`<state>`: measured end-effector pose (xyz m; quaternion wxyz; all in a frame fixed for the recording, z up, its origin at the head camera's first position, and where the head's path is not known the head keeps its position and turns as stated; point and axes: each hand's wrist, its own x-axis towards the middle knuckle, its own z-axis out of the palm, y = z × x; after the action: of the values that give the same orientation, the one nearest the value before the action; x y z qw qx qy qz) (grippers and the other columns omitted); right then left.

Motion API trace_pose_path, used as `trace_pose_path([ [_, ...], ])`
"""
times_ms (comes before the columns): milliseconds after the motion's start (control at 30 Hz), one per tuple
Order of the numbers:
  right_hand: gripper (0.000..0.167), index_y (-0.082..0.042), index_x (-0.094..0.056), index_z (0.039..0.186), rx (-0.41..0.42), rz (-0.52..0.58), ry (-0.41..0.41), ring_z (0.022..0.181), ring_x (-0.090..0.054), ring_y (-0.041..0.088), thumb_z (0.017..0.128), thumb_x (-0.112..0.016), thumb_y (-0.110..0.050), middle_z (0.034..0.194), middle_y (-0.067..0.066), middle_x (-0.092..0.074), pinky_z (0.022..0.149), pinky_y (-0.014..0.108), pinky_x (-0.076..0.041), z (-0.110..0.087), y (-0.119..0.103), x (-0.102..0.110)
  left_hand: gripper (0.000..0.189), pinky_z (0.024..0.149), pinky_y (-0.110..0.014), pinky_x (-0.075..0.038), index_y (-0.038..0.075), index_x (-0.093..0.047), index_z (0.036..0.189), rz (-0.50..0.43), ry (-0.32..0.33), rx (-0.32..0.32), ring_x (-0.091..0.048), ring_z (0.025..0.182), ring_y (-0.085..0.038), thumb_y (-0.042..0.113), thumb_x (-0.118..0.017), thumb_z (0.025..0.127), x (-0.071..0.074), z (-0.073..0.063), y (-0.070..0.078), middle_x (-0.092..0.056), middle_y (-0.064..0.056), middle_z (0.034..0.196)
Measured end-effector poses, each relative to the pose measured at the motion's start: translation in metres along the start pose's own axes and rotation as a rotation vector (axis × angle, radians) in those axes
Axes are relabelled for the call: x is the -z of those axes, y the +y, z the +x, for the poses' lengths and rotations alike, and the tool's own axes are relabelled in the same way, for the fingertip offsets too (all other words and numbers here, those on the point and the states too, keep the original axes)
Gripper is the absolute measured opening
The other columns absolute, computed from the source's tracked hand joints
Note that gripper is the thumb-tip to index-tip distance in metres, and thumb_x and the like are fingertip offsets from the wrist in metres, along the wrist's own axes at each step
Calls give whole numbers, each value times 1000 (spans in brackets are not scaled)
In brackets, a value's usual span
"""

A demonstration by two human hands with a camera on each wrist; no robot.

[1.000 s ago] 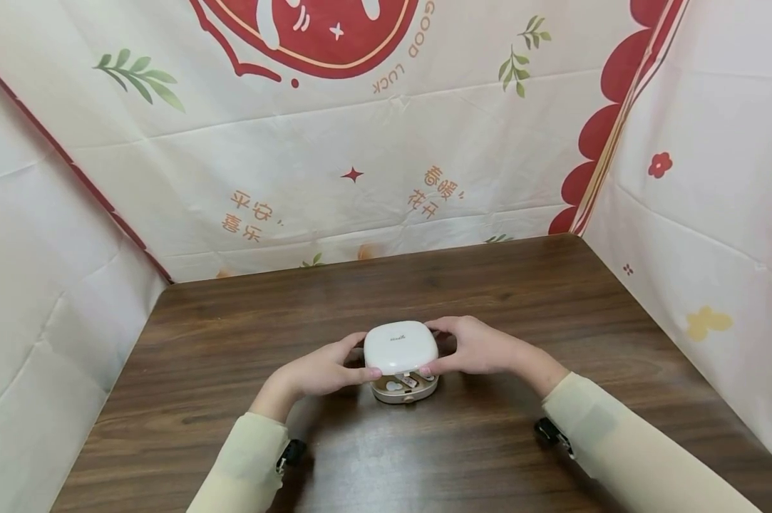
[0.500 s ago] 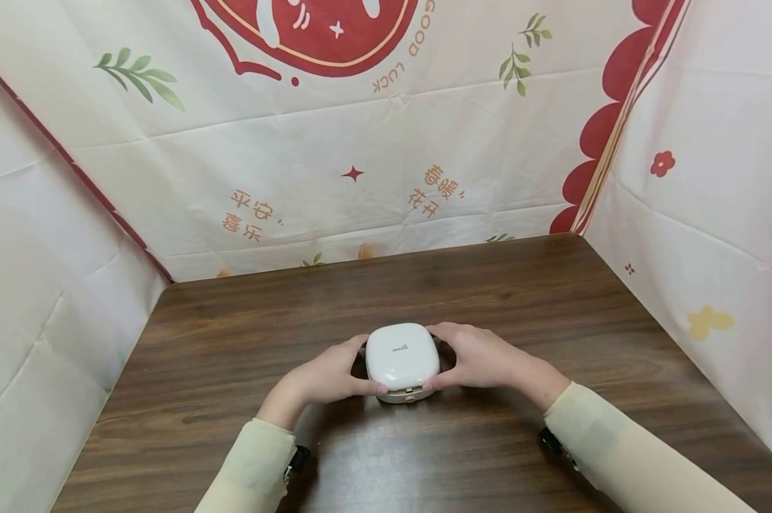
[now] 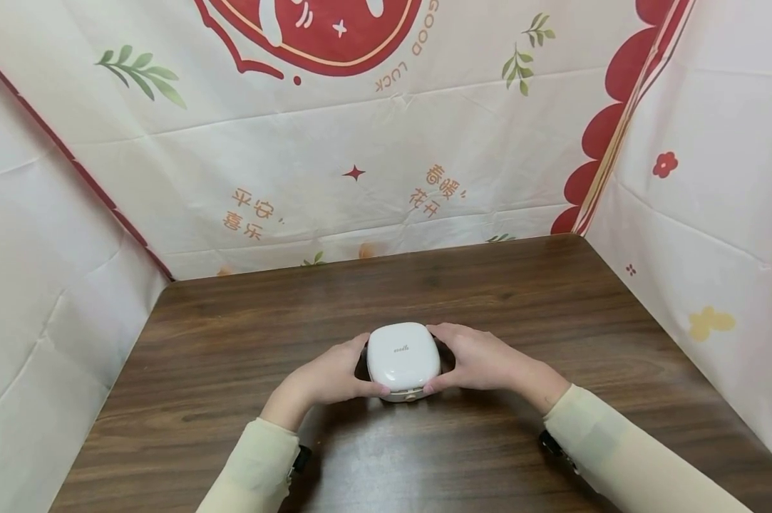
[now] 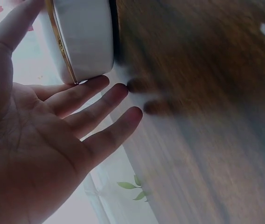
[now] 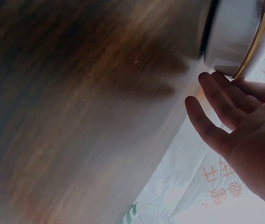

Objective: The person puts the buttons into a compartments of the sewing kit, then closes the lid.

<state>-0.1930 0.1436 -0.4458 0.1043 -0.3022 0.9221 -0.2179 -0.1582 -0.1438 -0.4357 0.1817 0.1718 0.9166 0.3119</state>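
A white rounded-square storage box (image 3: 403, 356) with a lid sits on the table, its lid lying down over the base. Small dark lettering marks the lid, and a gold seam runs round the side in both wrist views. From the left, my left hand (image 3: 331, 372) holds the box between the thumb at its front edge and fingers at the back. My right hand (image 3: 482, 360) holds the opposite side in the same way. The left wrist view shows the fingertips (image 4: 97, 84) at the box wall (image 4: 88, 39). What lies inside is hidden.
The box stands on a dark wood-grain table (image 3: 244, 320). Printed white cloth (image 3: 309, 157) hangs behind and at both sides of it. A dark wrist device (image 3: 301, 459) is strapped at each sleeve cuff.
A second ago the lid was partly raised and small items showed inside. Both hands have brought the lid down onto the base, thumbs lowering with it. Over the last half second little has moved.
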Motion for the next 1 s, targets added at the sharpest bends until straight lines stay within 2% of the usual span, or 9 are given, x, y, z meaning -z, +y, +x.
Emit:
trace_pose_path([
  [167, 116, -4, -46, 159, 1, -15, -11, 138, -59, 30, 75, -85, -74, 152, 12, -60, 108, 56, -54, 2, -2, 0, 103, 111, -50, -52, 2, -38, 160, 30, 25, -2, -64, 132, -27, 55, -85, 85, -4, 3, 3, -64, -14, 147],
  [333, 121, 1, -45, 158, 23, -51, -11, 133, -61, 31, 74, -85, -75, 148, 15, -62, 106, 54, -55, 6, -5, 3, 110, 104, -50, -55, -2, -38, 159, 46, 37, 37, -67, 122, -26, 60, -86, 82, -6, 4, 8, -67, -15, 139],
  [800, 114, 0, -49, 153, -6, -53, -76, 127, -62, 27, 72, -90, -69, 141, 11, -63, 104, 49, -55, 10, -13, 8, 112, 100, -49, -57, 0, -39, 160, 82, 29, 83, -69, 115, -24, 61, -88, 80, -5, 5, 11, -69, -14, 136],
  [1000, 113, 0, -49, 153, -13, -53, -76, 122, -64, 24, 72, -92, -66, 139, 10, -64, 102, 48, -56, 9, -14, 7, 113, 100, -50, -57, 1, -37, 161, 100, 21, 102, -69, 115, -25, 62, -88, 80, -5, 4, 14, -69, -15, 137],
])
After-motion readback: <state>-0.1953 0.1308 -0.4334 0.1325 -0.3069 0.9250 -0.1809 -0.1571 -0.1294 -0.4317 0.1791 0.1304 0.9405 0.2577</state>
